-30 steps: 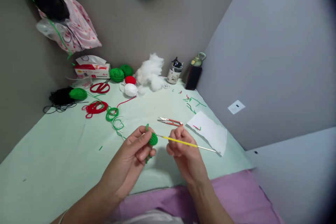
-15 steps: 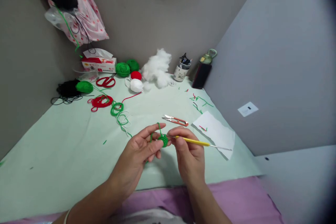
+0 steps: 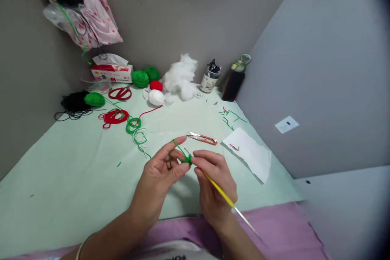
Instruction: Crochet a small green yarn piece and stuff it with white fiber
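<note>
Between thumb and fingers, my left hand (image 3: 163,170) pinches a small green crochet piece (image 3: 187,160). Green yarn (image 3: 178,146) runs from the piece up over my raised left index finger. A crochet hook (image 3: 219,191) with a yellow handle is gripped in my right hand (image 3: 215,183). Its metal tip shows just above the green piece, while the far end slants down toward me. My right fingertips meet the edge of the piece. Beyond my hands lie orange-handled thread snips (image 3: 202,138).
Yarn loops in red (image 3: 115,116) and green (image 3: 133,125) lie left, near red scissors (image 3: 120,94). Yarn balls, white stuffing (image 3: 182,77), a tissue box (image 3: 112,72), a pen cup (image 3: 210,80) and a phone (image 3: 233,85) line the back. Torn paper (image 3: 250,155) lies right.
The hook has swung from nearly level to slanting steeply, its far end now down toward me. Its tip now shows above the green piece. My right hand has turned with it.
</note>
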Action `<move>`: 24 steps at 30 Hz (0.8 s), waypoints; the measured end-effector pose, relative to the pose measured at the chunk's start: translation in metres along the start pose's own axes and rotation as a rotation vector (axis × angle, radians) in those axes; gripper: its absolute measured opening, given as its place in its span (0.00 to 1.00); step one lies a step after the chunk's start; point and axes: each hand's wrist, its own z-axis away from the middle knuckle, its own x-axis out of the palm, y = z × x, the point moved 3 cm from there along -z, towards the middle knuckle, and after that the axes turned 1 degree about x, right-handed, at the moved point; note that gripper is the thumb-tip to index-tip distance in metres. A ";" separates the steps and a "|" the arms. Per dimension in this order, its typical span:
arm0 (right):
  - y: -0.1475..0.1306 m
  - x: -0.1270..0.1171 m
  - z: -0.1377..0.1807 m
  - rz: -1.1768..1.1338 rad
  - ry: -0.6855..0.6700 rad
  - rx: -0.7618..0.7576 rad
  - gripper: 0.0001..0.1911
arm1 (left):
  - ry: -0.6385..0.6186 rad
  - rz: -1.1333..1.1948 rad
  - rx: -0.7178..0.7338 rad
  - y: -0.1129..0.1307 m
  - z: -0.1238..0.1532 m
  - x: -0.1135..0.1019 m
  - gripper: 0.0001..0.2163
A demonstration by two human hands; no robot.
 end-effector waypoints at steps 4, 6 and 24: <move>0.000 0.003 0.002 0.005 0.070 -0.051 0.21 | -0.045 0.034 -0.086 -0.001 0.000 0.004 0.24; 0.000 0.002 0.001 -0.064 0.066 0.000 0.21 | -0.085 0.043 -0.131 0.000 0.000 0.004 0.26; 0.019 -0.004 -0.012 -0.650 -0.018 0.473 0.12 | -0.130 -0.060 -0.113 0.010 -0.004 0.000 0.29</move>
